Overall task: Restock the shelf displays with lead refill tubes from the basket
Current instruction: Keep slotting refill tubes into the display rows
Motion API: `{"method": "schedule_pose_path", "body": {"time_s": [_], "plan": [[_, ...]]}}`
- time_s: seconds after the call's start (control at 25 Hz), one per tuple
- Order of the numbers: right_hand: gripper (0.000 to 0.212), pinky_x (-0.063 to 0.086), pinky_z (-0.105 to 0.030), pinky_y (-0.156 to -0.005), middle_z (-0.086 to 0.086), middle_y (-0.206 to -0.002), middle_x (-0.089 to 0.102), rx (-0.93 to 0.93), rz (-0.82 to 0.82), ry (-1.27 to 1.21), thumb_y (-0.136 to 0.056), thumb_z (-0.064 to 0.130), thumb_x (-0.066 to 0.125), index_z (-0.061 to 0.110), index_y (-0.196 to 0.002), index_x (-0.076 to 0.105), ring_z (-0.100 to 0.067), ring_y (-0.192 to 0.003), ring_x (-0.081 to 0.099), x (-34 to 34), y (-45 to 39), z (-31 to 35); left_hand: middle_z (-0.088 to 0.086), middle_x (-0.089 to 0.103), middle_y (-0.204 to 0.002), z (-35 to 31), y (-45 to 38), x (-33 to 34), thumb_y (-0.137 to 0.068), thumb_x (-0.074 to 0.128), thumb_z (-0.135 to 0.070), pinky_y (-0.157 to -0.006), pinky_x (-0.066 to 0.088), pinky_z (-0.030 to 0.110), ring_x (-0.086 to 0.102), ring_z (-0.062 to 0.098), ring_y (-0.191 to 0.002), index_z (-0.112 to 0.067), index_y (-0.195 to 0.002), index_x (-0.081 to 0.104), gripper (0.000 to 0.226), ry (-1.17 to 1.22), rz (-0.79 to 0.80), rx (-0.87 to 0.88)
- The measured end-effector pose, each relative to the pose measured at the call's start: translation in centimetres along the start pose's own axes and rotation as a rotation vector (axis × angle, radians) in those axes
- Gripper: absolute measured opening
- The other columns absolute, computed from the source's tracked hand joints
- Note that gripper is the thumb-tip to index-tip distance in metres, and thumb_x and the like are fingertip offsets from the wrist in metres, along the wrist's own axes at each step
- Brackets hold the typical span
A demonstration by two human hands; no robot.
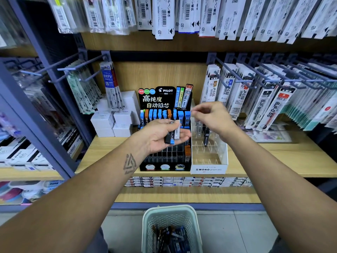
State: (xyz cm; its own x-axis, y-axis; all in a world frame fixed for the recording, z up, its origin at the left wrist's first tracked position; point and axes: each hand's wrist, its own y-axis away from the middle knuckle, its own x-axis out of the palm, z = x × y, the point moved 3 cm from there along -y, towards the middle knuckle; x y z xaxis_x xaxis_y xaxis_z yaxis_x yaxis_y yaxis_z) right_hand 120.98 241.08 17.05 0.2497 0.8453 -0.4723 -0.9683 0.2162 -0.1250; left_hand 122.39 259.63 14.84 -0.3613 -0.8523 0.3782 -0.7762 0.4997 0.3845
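Observation:
My left hand (156, 133) is palm up in front of the black Pilot display (165, 98) and holds a few lead refill tubes (173, 136), black and grey with blue ends. My right hand (214, 118) hovers just right of it, above the clear Mono display (209, 168), with fingertips pinched on what looks like a pale tube, blurred by motion. The Pilot display's back rows hold blue and orange capped tubes, while several front slots show no tubes. A pale green basket (145, 227) with more tubes stands on the floor below.
Refill packs hang on metal hooks (242, 79) to the right and left of the displays and overhead. White boxes (111, 123) are stacked at the left of the wooden shelf (273, 161). Small boxed goods line the lower shelf edge.

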Motion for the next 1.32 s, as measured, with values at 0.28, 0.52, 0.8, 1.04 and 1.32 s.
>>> {"method": "schedule_pose_path", "body": {"time_s": [0.28, 0.52, 0.8, 1.04, 1.32], "plan": [[0.043, 0.061, -0.033, -0.069, -0.014, -0.094, 0.073, 0.203, 0.253, -0.298, -0.078, -0.006, 0.080, 0.006, -0.116, 0.066, -0.022, -0.079, 0.073, 3.8, 2.8, 0.2, 0.030, 0.062, -0.125, 0.7, 0.2, 0.3, -0.104, 0.051, -0.012, -0.071, 0.062, 0.053, 0.072, 0.047, -0.092, -0.006, -0.127, 0.053, 0.024, -0.102, 0.034, 0.008], [0.038, 0.057, -0.028, -0.066, -0.009, -0.087, 0.075, 0.195, 0.152, -0.448, -0.076, -0.015, 0.075, 0.007, -0.106, 0.070, -0.020, -0.077, 0.073, 2.7, 3.2, 0.8, 0.035, 0.059, -0.128, 0.9, 0.7, 0.7, -0.105, 0.046, -0.007, -0.070, 0.062, 0.050, 0.068, 0.054, -0.096, -0.003, -0.135, 0.047, 0.030, -0.071, 0.105, -0.036], [0.031, 0.061, -0.030, -0.072, -0.013, -0.082, 0.072, 0.175, 0.096, -0.665, -0.077, -0.013, 0.074, 0.004, -0.102, 0.069, -0.021, -0.075, 0.072, 0.4, 3.0, 0.6, 0.030, 0.070, -0.102, 0.4, 0.5, 0.8, -0.104, 0.050, -0.007, -0.032, 0.027, 0.017, 0.039, 0.010, -0.040, -0.001, -0.117, 0.054, 0.015, -0.268, 0.050, 0.040], [0.035, 0.058, -0.026, -0.067, -0.014, -0.087, 0.068, 0.124, 0.158, -0.575, -0.079, -0.013, 0.074, -0.001, -0.112, 0.070, -0.020, -0.076, 0.069, -0.1, 3.0, 0.0, 0.030, 0.071, -0.106, 0.6, 0.1, 1.5, -0.094, 0.068, -0.011, -0.031, 0.021, 0.015, 0.032, 0.004, -0.034, 0.003, -0.111, 0.062, 0.024, -0.375, 0.117, 0.073], [0.028, 0.057, -0.029, -0.067, -0.008, -0.081, 0.072, 0.057, 0.153, -0.411, -0.083, -0.004, 0.076, 0.005, -0.109, 0.072, -0.017, -0.071, 0.068, -1.9, 3.2, -0.5, 0.010, 0.064, -0.060, 1.1, -0.7, 3.1, -0.087, 0.075, -0.003, -0.032, 0.022, 0.017, 0.032, 0.007, -0.035, 0.004, -0.109, 0.061, 0.027, -0.451, 0.023, 0.144]]}}
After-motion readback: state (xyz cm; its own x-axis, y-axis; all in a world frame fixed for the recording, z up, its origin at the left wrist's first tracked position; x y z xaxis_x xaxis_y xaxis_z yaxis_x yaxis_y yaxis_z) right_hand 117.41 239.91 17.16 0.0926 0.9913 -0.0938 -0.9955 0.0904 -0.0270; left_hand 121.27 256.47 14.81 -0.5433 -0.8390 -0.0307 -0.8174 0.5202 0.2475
